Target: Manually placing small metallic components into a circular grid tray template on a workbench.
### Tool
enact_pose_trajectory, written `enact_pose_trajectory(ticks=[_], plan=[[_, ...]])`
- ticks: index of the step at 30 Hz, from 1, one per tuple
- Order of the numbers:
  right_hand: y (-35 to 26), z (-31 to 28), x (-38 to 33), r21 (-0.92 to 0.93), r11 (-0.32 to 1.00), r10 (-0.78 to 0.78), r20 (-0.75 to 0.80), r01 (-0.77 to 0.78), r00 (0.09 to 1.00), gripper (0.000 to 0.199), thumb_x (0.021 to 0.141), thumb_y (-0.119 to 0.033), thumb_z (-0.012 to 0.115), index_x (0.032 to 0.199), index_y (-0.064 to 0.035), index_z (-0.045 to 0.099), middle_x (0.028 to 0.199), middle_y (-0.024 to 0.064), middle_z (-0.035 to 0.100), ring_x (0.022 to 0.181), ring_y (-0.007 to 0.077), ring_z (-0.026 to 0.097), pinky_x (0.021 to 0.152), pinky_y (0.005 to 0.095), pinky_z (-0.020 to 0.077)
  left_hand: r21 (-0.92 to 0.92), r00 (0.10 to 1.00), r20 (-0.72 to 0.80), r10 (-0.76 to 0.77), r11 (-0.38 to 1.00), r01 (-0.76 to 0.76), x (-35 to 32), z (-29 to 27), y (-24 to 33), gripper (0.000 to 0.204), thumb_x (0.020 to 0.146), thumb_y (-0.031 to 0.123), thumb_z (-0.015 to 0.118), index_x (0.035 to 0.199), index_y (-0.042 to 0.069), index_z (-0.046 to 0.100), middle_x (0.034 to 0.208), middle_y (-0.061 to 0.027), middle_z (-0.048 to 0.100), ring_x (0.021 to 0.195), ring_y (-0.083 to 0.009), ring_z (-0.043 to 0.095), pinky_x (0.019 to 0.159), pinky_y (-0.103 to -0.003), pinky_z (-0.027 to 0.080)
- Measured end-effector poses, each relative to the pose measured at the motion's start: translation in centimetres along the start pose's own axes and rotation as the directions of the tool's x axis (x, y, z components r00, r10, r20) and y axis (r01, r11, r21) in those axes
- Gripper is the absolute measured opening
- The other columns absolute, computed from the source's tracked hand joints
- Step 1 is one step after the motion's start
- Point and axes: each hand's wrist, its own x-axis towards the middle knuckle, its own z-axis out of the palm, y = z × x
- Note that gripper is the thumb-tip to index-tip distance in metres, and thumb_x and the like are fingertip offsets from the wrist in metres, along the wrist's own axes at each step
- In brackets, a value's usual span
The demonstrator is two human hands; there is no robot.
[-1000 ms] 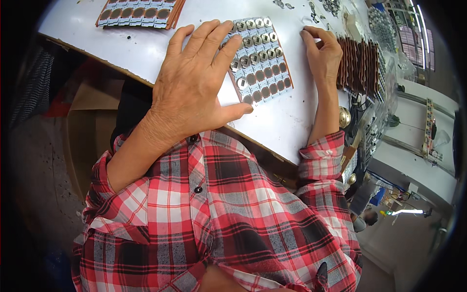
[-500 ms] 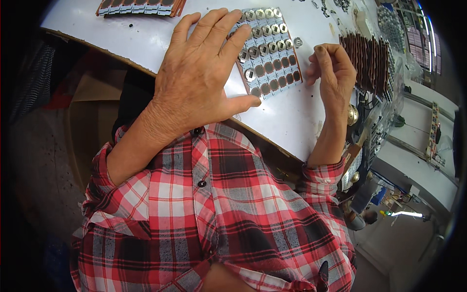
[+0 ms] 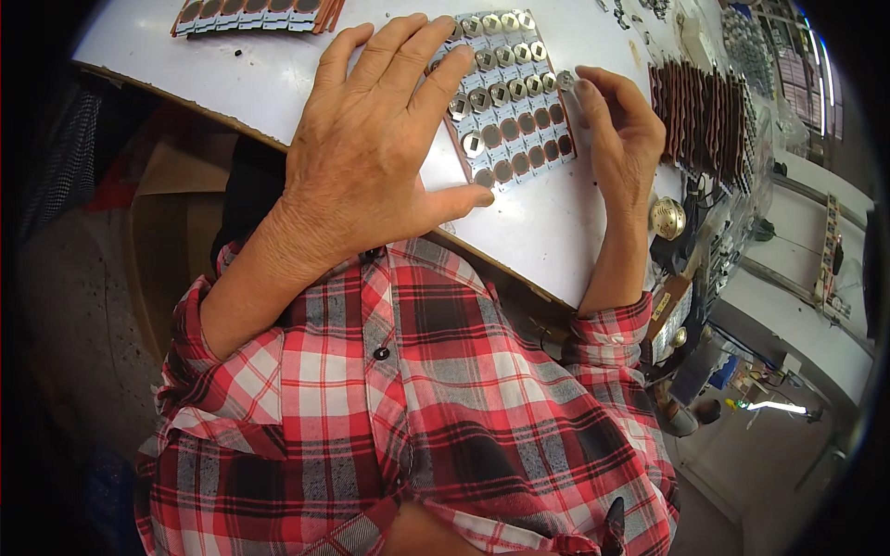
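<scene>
A white table (image 3: pixel 556 232) is seen from above, and on it a grey tray (image 3: pixel 513 93) of small round pockets is laid at a slant, some pockets filled with shiny metal caps and others showing brown. The left hand (image 3: pixel 371 157) is spread open and pressed flat on the tray's left part, its fingers reaching across the upper rows and its thumb stretched along the table toward the tray's lower corner; nothing is gripped by it. The right hand (image 3: pixel 623 139) is set just beside the tray's right edge, with its fingers curled and pinched on a small silvery cap (image 3: pixel 565 81) held at the tray's upper right corner. To the right of that hand, a dense stack of brown strips (image 3: pixel 705 116) is stood on edge on the table, near the hand but apart from it. At the far left of the table, well apart from both hands, another brown-edged tray (image 3: pixel 255 14) is laid. A red, white and black checked shirt (image 3: pixel 417 417) is worn, its sleeves rolled at the forearms. A round brass bell (image 3: pixel 667 218) is seen below the table's right edge.
</scene>
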Motion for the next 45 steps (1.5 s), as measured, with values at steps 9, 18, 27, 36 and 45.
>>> enact_pose_trajectory(ticks=[9,18,27,36,45], plan=[[-0.4,-0.6,0.1,0.114,0.988,0.111,-0.056,-0.104,0.992,0.012,0.103,-0.012,0.065,0.104,-0.0004,0.065,0.095,0.0068,0.071,0.075,0.01,0.067,0.061,0.022,0.0518,0.433,0.423,-0.689,0.589,0.802,-0.412,3.0,8.0,-6.7,0.089,0.069,0.048,0.087,0.131,-0.011,0.059,0.136,-0.0312,0.055,0.131,-0.0437,0.05,0.112,-0.057,0.036],[-5.2,0.4,-2.4,0.351,0.865,0.219,0.378,-0.358,0.9,0.015,0.097,-0.007,0.07,0.109,0.0026,0.072,0.092,0.008,0.072,0.072,0.0109,0.067,0.057,0.0223,0.0516,0.543,0.523,-0.558,0.644,0.76,-0.356,2.2,6.9,-6.7,0.087,0.07,0.047,0.088,0.135,-0.004,0.06,0.139,-0.0321,0.053,0.132,-0.0444,0.049,0.111,-0.057,0.035],[-5.7,1.8,-2.9,0.199,0.945,0.175,0.364,-0.259,0.915,0.013,0.096,-0.001,0.072,0.109,0.0017,0.07,0.09,0.0029,0.073,0.07,0.0061,0.065,0.054,0.0193,0.0455,0.523,0.582,-0.528,0.618,0.777,-0.351,1.7,6.4,-6.3,0.084,0.072,0.048,0.087,0.133,-0.004,0.062,0.139,-0.0324,0.053,0.132,-0.0445,0.049,0.111,-0.058,0.034],[-6.3,1.8,-3.4,0.068,0.995,0.045,0.403,-0.079,0.914,0.012,0.094,0.004,0.072,0.105,0.0027,0.071,0.093,0.0028,0.074,0.084,0.0078,0.069,0.07,0.0202,0.0522,0.441,0.63,-0.545,0.553,0.828,-0.346,1.3,6.4,-5.8,0.076,0.073,0.044,0.087,0.129,-0.003,0.064,0.138,-0.0307,0.054,0.132,-0.0432,0.05,0.111,-0.057,0.036],[-5.3,2.1,-3.8,0.126,0.986,0.058,0.335,-0.106,0.94,0.014,0.094,0.004,0.073,0.107,0.0045,0.071,0.095,0.0059,0.075,0.086,0.0108,0.07,0.074,0.0231,0.0568,0.443,0.636,-0.536,0.555,0.826,-0.348,1.1,6.3,-5.7,0.076,0.073,0.043,0.088,0.13,-0.003,0.064,0.137,-0.0306,0.055,0.132,-0.043,0.05,0.111,-0.057,0.036]])
